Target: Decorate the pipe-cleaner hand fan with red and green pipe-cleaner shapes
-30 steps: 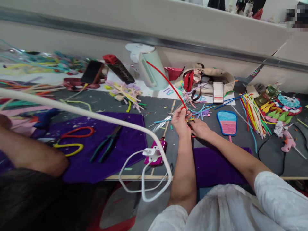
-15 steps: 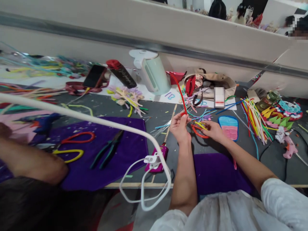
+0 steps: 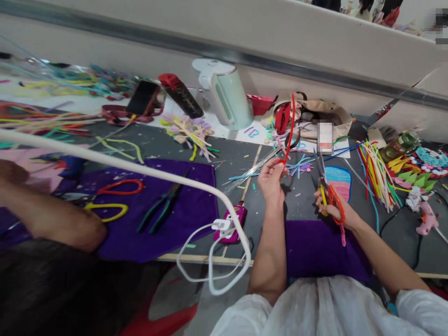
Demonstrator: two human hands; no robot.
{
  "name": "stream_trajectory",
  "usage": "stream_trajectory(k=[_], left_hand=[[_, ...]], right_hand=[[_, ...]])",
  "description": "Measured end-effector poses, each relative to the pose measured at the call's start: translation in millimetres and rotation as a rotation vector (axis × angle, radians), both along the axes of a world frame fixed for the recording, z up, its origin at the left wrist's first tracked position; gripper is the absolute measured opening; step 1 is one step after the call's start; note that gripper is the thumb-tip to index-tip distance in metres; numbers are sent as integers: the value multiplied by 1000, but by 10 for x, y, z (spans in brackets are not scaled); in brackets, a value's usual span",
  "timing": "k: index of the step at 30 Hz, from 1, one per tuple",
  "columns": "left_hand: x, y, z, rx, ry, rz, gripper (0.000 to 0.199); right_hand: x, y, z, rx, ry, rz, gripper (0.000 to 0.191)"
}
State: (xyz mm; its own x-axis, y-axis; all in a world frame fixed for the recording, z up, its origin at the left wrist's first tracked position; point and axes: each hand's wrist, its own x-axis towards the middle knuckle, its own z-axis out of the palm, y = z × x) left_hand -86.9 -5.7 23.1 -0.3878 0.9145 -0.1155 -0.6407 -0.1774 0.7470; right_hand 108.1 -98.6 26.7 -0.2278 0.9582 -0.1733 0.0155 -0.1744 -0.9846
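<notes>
Since the earlier frame the right hand (image 3: pixel 342 211) has drawn away from the left hand (image 3: pixel 271 181), carrying the scissors (image 3: pixel 322 191) out to the right, and the red strip (image 3: pixel 290 133) has swung over to the right. Nearest, a purple cloth (image 3: pixel 318 252) lies at the edge of the bench (image 3: pixel 299 205). Beyond it, the right hand grips the scissors by their yellow and red handles, blades pointing away, overlapping a blue-and-pink panel (image 3: pixel 340 175) in view. The left hand pinches the red strip's lower end, the rest rising free. Just past the hands lie thin clear rods (image 3: pixel 258 168); farther back, a fabric bag (image 3: pixel 341 115) and a pale kettle (image 3: pixel 233 102) sit near the wall (image 3: pixel 168 28).
</notes>
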Motion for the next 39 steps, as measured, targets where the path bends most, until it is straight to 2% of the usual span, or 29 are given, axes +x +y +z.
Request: stream_trajectory(k=[3,5,7,16,22,28,39], left_hand=[[19,-20,13,9,25,-7,35],[33,-37,25,24,44,-20,34],[45,-55,37,41,59,-32,33],[85,-102,47,95,149,-94,28],[95,-117,53,97,194,-119,24],[103,-133,78,98,203,-119,22],[77,-129,88,74,194,-67,24]], right_hand=[[5,25,44,69,-143,-14,51],[-33,40,70,123,-241,18,43],[-100,52,92,161,-286,64,42],[-352,194,159,140,-198,139,51],[-378,268,198,196,-197,135,51],[-377,293,166,203,-182,110,52],[-405,357,168,224,-206,149,48]])
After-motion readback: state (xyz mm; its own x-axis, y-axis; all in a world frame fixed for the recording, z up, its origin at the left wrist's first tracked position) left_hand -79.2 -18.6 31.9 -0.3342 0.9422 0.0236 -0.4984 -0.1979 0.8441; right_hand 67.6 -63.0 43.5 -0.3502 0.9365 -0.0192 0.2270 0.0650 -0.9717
